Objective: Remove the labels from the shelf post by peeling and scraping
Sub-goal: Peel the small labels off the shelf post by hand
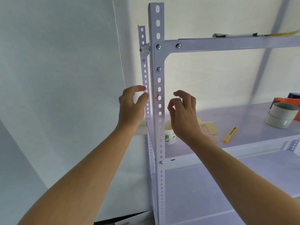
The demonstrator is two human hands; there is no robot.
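Just empty, half-curled left hand point(131, 105) and right hand point(184, 115) beside shelf post point(155, 125), near paper cup point(169, 138).

Storeroom w/ metal shelving point(227, 44), tape rolls point(281, 117), cutter point(230, 134)

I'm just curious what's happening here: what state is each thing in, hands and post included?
White perforated metal shelf post: upright, screwed in place.
Red label scrap: still stuck on the post.
Left hand: beside the post, fingers loose, empty.
Right hand: beside the post, fingers loosely curled, empty.
Yellow utility knife: lying on the shelf, untouched.
White paper cup with green print: upright.
Two white tape rolls: stacked flat.
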